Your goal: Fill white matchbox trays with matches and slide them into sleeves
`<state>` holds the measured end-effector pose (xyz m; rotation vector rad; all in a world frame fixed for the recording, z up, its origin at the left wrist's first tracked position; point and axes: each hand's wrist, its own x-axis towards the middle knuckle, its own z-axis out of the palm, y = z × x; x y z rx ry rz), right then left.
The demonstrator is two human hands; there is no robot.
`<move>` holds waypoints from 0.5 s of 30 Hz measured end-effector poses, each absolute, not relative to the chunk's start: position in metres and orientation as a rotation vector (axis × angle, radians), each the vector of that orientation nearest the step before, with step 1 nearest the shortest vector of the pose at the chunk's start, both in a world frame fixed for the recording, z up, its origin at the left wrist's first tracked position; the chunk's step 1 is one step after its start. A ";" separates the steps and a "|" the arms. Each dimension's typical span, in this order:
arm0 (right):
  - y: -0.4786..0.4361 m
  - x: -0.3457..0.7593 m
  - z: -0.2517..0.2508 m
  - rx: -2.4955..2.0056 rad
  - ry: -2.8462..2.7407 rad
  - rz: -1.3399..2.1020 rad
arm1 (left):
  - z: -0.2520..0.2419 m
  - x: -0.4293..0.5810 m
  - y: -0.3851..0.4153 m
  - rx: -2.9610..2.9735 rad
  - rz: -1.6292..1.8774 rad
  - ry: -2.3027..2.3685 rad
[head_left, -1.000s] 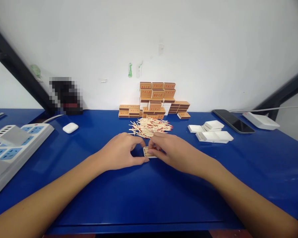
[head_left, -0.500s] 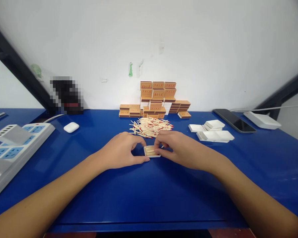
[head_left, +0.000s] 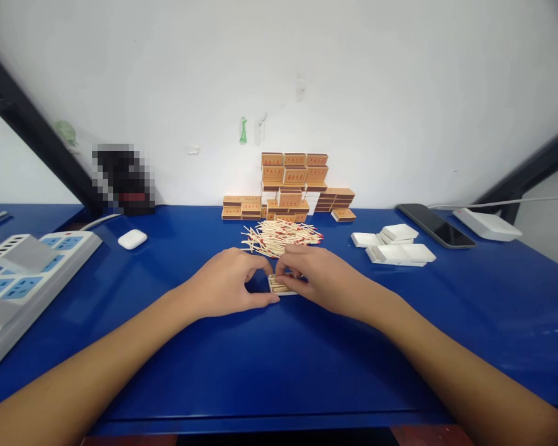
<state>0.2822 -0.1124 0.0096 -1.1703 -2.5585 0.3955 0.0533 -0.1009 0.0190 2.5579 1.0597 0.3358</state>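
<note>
A small white matchbox tray [head_left: 284,295] lies on the blue table with matches [head_left: 279,284] lined up inside it. My left hand [head_left: 232,282] grips the tray's left end, index finger at the far side and thumb at the near side. Above the tray's right part, my right hand [head_left: 318,275] is closed in a pinch at the matches. Its fingers hide that end of the tray, and how many matches they hold cannot be seen. Just behind is a heap of loose red-tipped matches [head_left: 283,235].
Orange-brown matchboxes [head_left: 295,176] are stacked against the wall behind the heap. Several white trays [head_left: 400,253] lie to the right, near a phone [head_left: 434,225] and a white box [head_left: 487,224]. On the left are a white earphone case [head_left: 132,239] and a power strip [head_left: 37,288].
My right hand has shifted left along the tray, covering more of the matches. My left hand keeps its grip on the tray.
</note>
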 end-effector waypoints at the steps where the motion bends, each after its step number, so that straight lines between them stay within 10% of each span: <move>1: -0.112 0.283 0.009 -1.162 -2.578 0.378 | 0.019 0.053 -0.101 2.552 0.336 1.060; 15: -0.121 0.286 0.019 -1.137 -2.608 0.545 | 0.018 0.053 -0.100 2.519 0.368 1.045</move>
